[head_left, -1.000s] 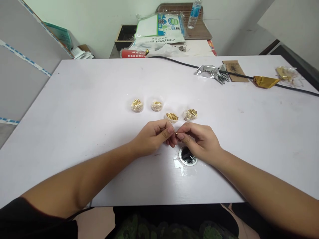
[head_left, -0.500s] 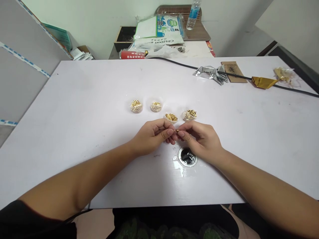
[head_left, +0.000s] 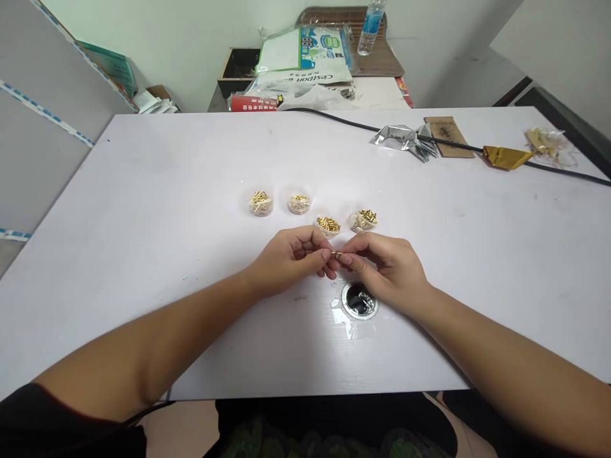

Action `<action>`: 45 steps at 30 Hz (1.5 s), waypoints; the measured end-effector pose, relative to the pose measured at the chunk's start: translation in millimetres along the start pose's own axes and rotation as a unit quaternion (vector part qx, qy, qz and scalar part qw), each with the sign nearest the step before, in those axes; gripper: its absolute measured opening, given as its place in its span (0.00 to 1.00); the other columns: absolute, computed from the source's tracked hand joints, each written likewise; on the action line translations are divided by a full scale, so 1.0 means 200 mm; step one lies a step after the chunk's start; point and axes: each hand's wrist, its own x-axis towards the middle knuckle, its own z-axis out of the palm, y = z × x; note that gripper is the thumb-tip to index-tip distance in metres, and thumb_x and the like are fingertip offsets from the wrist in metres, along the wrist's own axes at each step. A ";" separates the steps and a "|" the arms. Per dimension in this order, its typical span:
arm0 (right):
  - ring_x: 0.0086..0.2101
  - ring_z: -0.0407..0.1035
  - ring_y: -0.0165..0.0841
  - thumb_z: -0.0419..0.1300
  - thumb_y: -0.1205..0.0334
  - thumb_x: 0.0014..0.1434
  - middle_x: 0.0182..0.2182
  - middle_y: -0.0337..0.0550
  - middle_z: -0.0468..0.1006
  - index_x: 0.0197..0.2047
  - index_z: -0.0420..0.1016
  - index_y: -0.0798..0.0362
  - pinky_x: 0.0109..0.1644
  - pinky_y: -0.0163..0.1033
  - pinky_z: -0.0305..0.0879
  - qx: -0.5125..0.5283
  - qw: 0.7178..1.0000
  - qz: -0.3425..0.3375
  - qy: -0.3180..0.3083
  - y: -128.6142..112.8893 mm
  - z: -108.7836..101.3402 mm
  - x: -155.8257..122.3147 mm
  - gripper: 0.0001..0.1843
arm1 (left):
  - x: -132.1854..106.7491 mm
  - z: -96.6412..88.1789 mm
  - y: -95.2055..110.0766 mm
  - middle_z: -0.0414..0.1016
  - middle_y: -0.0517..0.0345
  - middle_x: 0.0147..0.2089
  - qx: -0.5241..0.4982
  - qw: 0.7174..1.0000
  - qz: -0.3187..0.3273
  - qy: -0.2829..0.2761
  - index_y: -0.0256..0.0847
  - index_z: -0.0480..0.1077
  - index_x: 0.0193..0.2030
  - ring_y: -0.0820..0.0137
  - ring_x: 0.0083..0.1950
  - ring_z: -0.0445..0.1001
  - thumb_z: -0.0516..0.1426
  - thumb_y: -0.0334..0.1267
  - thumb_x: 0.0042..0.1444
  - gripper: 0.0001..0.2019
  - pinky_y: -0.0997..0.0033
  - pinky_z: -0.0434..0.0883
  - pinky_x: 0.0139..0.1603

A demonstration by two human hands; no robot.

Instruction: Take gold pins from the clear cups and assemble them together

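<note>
We've got a small gold pin (head_left: pixel 337 253) btwn the two hands: L hand (head_left: pixel 300 257) pinches one end, thumb to forefinger, & R hand (head_left: pixel 386 264) pinches the other, so both grips are narrow, closed on it. It sits right at the fingertips, just in front of the 3rd tub (head_left: pixel 327 235); we can't tell if it's 1 pc or 2 meeting end to end, too tiny. Behind the R hand we see the R-most tub (head_left: pixel 363 228); the L-most tub (head_left: pixel 261 212) & 2nd tub (head_left: pixel 299 210) stand a bit farther back, L of those two. Just below the R hand, a round black insert (head_left: pixel 359 299) w/ silver ring is set in the white tabletop (head_left: pixel 191 165), clear film (head_left: pixel 353 329) by its near edge. Along the back we've a black cable (head_left: pixel 329 116), silver wrapper (head_left: pixel 401 137), brown cardboard (head_left: pixel 451 135) under the cable, gold wrapper (head_left: pixel 506 157) & a clear bag (head_left: pixel 548 143) w/ yellowish bits. Beyond the table: flat plastic packs (head_left: pixel 305 54), brown slatted mat (head_left: pixel 382 62), water bottle (head_left: pixel 371 32), open black box (head_left: pixel 238 63), pale wall (head_left: pixel 181 32). Materials: tubs are see-thru, round & shallow, heaped w/ slim shiny metal pins; tabletop's smooth, w/ a soft sheen; both wrappers are creased, mirror-bright; cardboard's matte w/ dark marks.
</note>
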 end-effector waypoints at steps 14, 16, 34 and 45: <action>0.26 0.69 0.24 0.59 0.68 0.63 0.27 0.39 0.78 0.33 0.71 0.57 0.27 0.30 0.64 -0.031 0.999 -0.019 -0.012 0.00 0.00 0.00 0.05 | 0.00 0.00 0.00 0.77 0.54 0.31 -0.006 0.999 -0.028 0.016 0.32 0.67 0.32 0.75 0.31 0.77 0.60 0.32 0.56 0.07 0.77 0.72 0.32; 0.26 0.69 0.25 0.59 0.68 0.63 0.27 0.40 0.77 0.33 0.71 0.56 0.28 0.31 0.65 -0.040 0.999 -0.028 -0.018 0.00 0.00 0.00 0.05 | 0.00 0.00 0.00 0.77 0.54 0.31 -0.004 1.000 -0.024 0.011 0.32 0.67 0.32 0.75 0.31 0.77 0.60 0.32 0.57 0.07 0.78 0.72 0.32; 0.26 0.67 0.27 0.55 0.71 0.64 0.25 0.39 0.74 0.35 0.71 0.53 0.30 0.34 0.64 -0.154 0.980 -0.123 -0.018 0.01 -0.02 0.02 0.07 | -0.01 0.01 -0.01 0.78 0.53 0.32 0.085 0.996 0.009 0.024 0.32 0.68 0.33 0.75 0.32 0.78 0.58 0.32 0.59 0.06 0.77 0.77 0.35; 0.26 0.67 0.27 0.55 0.71 0.63 0.25 0.39 0.74 0.35 0.71 0.53 0.30 0.33 0.65 -0.173 0.977 -0.122 -0.004 0.00 0.00 0.01 0.07 | -0.02 0.02 -0.02 0.78 0.53 0.32 0.116 0.992 0.030 0.038 0.32 0.69 0.34 0.75 0.33 0.79 0.58 0.32 0.58 0.05 0.77 0.77 0.35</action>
